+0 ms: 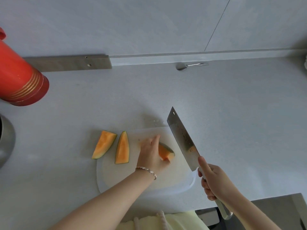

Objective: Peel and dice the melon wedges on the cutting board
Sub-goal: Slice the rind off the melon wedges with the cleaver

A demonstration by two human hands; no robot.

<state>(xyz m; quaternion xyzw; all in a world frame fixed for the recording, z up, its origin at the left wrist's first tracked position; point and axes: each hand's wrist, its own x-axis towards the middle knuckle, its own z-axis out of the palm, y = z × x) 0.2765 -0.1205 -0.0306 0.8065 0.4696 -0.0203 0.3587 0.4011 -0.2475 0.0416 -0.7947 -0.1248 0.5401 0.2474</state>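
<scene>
A white cutting board [132,178] lies on the pale counter. Two orange melon wedges with green rind lie at its left end, one [103,144] half over the edge, the other [122,148] beside it. My left hand [151,154] rests on a third wedge [166,152] in the middle of the board, partly hiding it; its fingers look fairly straight. My right hand [214,181] grips the handle of a steel cleaver [182,138]. The blade is raised to the right of that wedge, with a bit of orange flesh stuck to it.
A red thermos [20,75] stands at the far left, with a metal pot [5,138] below it. A metal spoon [186,65] lies by the back wall. A grey strip [69,63] runs along the backsplash. The counter's front edge is at lower right.
</scene>
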